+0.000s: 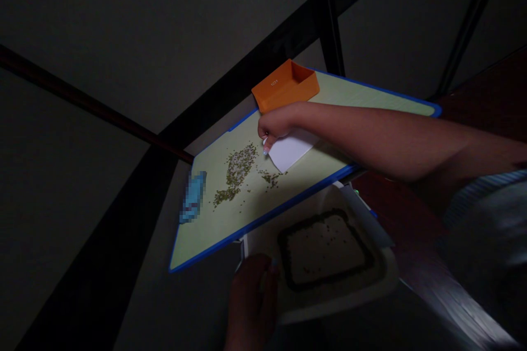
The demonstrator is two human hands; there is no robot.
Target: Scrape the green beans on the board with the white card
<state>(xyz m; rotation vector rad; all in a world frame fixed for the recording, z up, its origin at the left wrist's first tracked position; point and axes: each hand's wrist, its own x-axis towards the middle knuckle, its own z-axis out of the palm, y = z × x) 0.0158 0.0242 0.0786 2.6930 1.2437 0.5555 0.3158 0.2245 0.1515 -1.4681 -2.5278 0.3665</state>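
while the right hand (275,126) pinches the upper corner of a white card (291,151), its fingers are curled shut on that corner and the card's lower edge rests on the board, tilted toward the scattered grains. just below the card's tip sits a small cluster of greenish seeds (269,177), touching or nearly touching the card edge, and further left a bigger, looser pile of seeds (236,171) spreads in a long streak across the surface. all of it lies on a pale green board with a blue rim (263,218), which slopes across the view. near the board's left end there is a small blue item (193,196), blurred out, so what it is cannot be told. at the far edge, just above the right hand, an orange open box (286,85) sits on the board. down below the board's near rim, the left hand (252,296) grips the corner of a white tray (341,296), fingers wrapped closed on its edge; inside the tray a dark ring of material (325,252) frames a paler middle. the right forearm reaches in from the right side of the view, over the board. dark bars cross the dim background behind.
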